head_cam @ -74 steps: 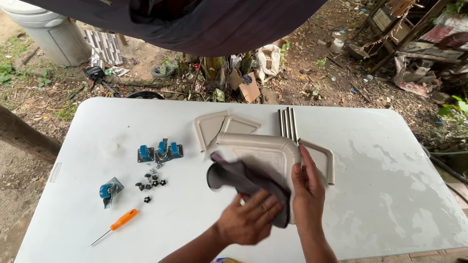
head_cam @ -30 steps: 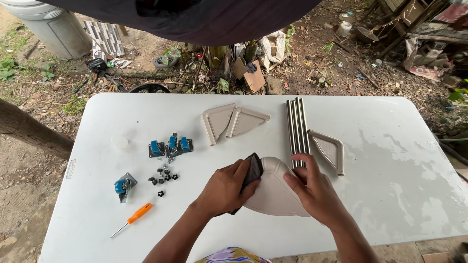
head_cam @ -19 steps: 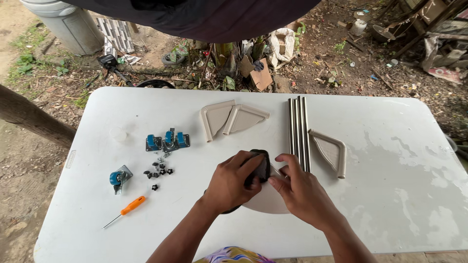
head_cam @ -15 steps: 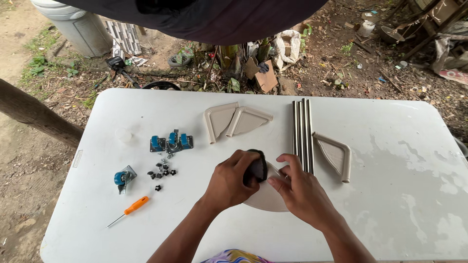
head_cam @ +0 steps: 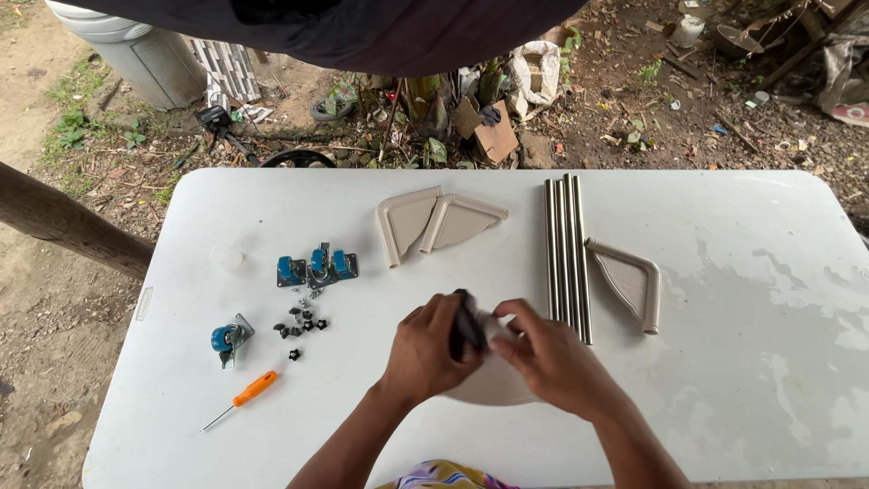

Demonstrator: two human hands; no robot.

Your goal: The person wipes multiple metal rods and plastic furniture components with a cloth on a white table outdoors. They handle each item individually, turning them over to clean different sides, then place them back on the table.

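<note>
Beige plastic panel [head_cam: 493, 385] lies flat on the white folding table [head_cam: 724, 299], directly under both hands and just left of the bundle of metal rods [head_cam: 567, 258]. Only its rounded lower edge shows below the wrists; the rest is covered.

Left hand [head_cam: 425, 349] rests on the panel with fingers curled closed around a dark cloth [head_cam: 466, 330], which protrudes between thumb and fingers and presses against the panel surface. Right hand [head_cam: 548, 353] sits just right of the cloth, fingers bent and pinching the upper portion of the panel; fingertips [head_cam: 498, 333] touch the cloth edge. Both hands meet at the cloth, just left of the lower ends of the rods.

Further placement, referenced to the rods:
- One beige corner bracket [head_cam: 629, 281] lies touching or just beside them on the right.
- Two more corner brackets [head_cam: 434, 222] lie to their left, near the upper ends.
- Three blue caster wheels [head_cam: 315, 268] sit well to the left, with loose black screws [head_cam: 303, 324] below them.
- A fourth caster [head_cam: 228, 340] and an orange-handled screwdriver [head_cam: 243, 398] lie farthest left.
</note>
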